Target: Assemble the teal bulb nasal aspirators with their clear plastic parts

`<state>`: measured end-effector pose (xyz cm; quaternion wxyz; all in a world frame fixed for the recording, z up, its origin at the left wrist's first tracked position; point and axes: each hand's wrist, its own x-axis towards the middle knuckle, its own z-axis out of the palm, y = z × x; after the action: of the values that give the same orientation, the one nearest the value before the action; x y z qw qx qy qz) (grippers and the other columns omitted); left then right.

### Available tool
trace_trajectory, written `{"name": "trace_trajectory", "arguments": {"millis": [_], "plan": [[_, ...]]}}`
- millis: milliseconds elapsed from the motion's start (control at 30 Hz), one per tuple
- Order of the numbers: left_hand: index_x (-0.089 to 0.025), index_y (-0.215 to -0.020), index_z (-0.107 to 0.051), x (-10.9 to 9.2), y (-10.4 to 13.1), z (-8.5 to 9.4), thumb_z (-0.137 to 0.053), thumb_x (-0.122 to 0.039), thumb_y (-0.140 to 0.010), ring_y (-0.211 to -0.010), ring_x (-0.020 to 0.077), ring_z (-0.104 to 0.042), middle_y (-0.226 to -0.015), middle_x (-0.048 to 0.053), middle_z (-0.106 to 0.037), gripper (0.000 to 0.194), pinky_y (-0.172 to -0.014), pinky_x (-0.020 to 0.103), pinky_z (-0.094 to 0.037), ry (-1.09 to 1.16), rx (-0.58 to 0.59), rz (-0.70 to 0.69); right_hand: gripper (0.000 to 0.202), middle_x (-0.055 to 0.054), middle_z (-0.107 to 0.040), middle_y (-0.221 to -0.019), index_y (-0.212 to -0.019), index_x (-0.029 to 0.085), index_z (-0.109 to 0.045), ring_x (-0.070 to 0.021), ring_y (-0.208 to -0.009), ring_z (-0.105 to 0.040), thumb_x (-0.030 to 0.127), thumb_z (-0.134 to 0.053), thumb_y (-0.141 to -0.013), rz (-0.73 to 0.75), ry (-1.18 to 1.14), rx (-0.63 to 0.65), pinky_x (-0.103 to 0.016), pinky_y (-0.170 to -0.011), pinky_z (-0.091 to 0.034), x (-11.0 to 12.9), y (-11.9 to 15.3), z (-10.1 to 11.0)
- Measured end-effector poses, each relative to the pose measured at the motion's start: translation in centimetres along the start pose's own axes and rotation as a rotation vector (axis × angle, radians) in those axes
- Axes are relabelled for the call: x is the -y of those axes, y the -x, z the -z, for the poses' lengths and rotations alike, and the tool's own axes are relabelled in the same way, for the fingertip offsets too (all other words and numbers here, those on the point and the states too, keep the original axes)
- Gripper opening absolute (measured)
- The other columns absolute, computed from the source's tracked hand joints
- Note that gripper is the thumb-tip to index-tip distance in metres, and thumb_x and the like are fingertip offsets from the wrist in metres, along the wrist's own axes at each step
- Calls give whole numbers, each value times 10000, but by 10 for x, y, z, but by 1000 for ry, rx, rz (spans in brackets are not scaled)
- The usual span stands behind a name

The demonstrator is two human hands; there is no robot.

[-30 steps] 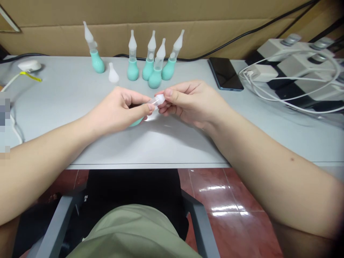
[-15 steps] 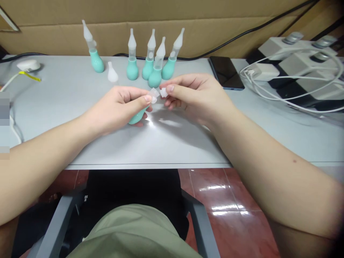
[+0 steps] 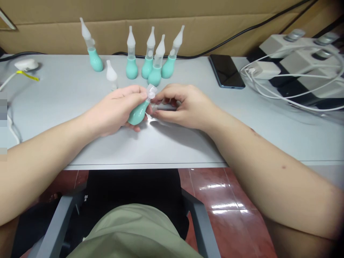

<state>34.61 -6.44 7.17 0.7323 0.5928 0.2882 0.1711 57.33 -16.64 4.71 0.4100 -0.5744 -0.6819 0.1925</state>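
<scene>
1. The bulb [image 3: 138, 114] is at mid-frame, tilted, its clear neck [image 3: 151, 90] pointing up and right. It looks light, soft and squeezable; the glossy skin may slip in damp fingers.
2. The left hand [image 3: 118, 107] is wrapped around the bulb, thumb near the neck. The neck seems stiffer, so it should be the better place to hold, since pressure there would not dent the bulb.
3. The right hand [image 3: 189, 105] is just right of it, fingers curled with a gap to the thumb. Something pale shows between; I cannot tell whether it is gripped.
4. Half a second ago the right fingertips pinched a small white piece beside the neck; now they curl lower, and more bulb shows.
5. Farther, the nozzle [image 3: 111, 74] and, top centre and upper left, five topped bulbs [image 3: 131, 68] stay put.
</scene>
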Motion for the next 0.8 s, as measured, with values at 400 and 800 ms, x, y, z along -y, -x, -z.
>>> {"name": "trace_trajectory", "arguments": {"millis": [400,800], "plan": [[-221,-1132,-734,1,0,6,-815,-367,-1170,-961,228,-871,-1053,71,-867,172,-708,293,-732,-51,87,-19,364,-57,-744,-930,-908,287,-857,-247,-885,-640,498,-1153,-903,3,-281,-268,-439,-872,-588,27,4,-8],[-226,-1163,-754,5,2,8,-897,-415,-1122,-854,185,-815,-1049,55,-856,241,-743,285,-694,-148,144,-136,351,-59,-794,-976,-950,286,-873,-234,-884,-723,498,-1152,-916,54,-323,-298,-420,-886,-673,29,8,-12]]}}
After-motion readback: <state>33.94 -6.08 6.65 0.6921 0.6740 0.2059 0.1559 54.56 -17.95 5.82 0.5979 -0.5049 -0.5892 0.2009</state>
